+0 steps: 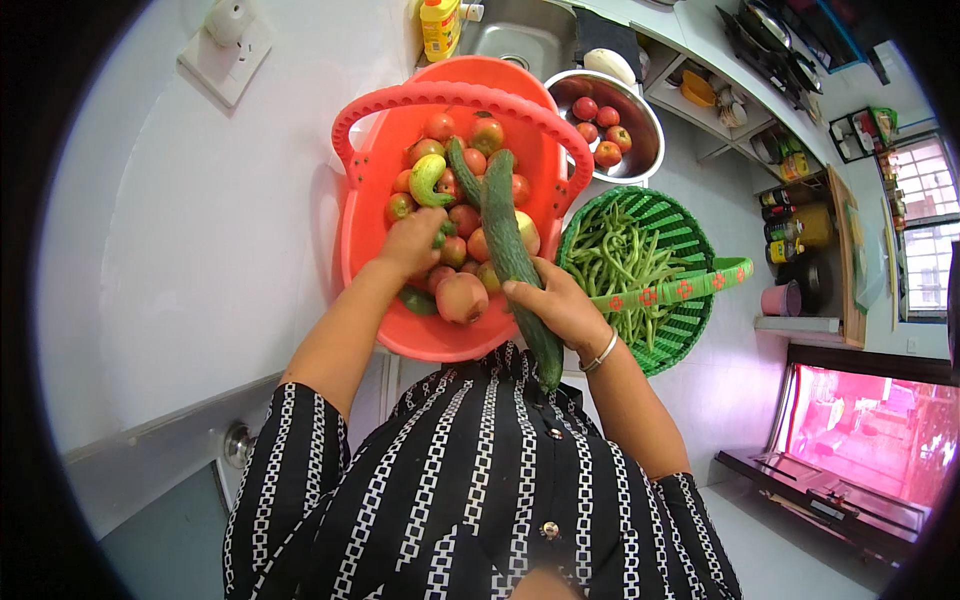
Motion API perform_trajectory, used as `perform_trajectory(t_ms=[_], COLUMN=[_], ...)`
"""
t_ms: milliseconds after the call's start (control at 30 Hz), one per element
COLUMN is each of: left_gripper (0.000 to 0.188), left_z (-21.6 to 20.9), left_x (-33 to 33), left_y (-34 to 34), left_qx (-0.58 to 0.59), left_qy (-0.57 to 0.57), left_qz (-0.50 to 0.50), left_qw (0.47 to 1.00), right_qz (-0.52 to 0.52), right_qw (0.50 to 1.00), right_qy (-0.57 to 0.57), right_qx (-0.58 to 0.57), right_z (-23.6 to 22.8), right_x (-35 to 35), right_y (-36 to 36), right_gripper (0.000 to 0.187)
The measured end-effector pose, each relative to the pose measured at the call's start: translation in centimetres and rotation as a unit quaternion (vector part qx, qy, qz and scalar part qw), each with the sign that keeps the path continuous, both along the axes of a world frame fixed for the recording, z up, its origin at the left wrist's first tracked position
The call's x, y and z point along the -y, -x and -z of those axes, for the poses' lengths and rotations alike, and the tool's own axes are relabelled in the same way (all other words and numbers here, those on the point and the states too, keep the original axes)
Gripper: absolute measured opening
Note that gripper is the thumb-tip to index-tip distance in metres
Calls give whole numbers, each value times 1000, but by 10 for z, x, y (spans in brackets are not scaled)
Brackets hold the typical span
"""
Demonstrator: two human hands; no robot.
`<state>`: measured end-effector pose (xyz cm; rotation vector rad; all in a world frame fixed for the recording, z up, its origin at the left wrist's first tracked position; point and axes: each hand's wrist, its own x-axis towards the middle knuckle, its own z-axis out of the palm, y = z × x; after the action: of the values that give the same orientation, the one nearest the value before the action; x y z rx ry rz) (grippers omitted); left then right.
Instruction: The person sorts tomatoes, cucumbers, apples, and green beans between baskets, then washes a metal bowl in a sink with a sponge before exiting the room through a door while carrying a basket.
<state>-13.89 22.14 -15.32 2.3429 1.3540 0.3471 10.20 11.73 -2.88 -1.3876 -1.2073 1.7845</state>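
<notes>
A red plastic basket (375, 320) with a raised handle holds many tomatoes (487, 134). Among them lie a pale yellow-green curved cucumber (426, 180) and a dark green cucumber (464, 172). My right hand (562, 308) grips a long dark green cucumber (508, 230), held slanting over the basket with its near end by my shirt. Inside the basket, my left hand (412, 245) has its fingers curled down over a small green vegetable (444, 234), mostly hidden beneath them. Near my wrists, a round pinkish-brown fruit (462, 298) and a green vegetable (418, 300) rest at the basket's near side.
Right of the red basket stands a green woven basket (700, 330) of green beans (625, 255). Beyond it, a steel bowl (648, 150) holds several tomatoes (607, 153). A sink (490, 40), a yellow bottle (440, 30) and a white melon-like thing (608, 65) are farther back. A wall (200, 220) borders the left.
</notes>
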Motion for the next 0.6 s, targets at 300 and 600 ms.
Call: perform_trajectory(t_ms=[300, 600], left_gripper=[27, 36], left_z=[-53, -99], left_x=[25, 71], left_y=[11, -17], left_qx=[321, 558], left_qy=[427, 482], left_qz=[-185, -131], left_qw=[825, 663], right_qz=[-32, -146], right_qw=[989, 957], right_qy=[-61, -153], right_qx=[127, 197], right_z=[16, -55], right_x=[-7, 22], right_y=[30, -7], right_gripper=[60, 64])
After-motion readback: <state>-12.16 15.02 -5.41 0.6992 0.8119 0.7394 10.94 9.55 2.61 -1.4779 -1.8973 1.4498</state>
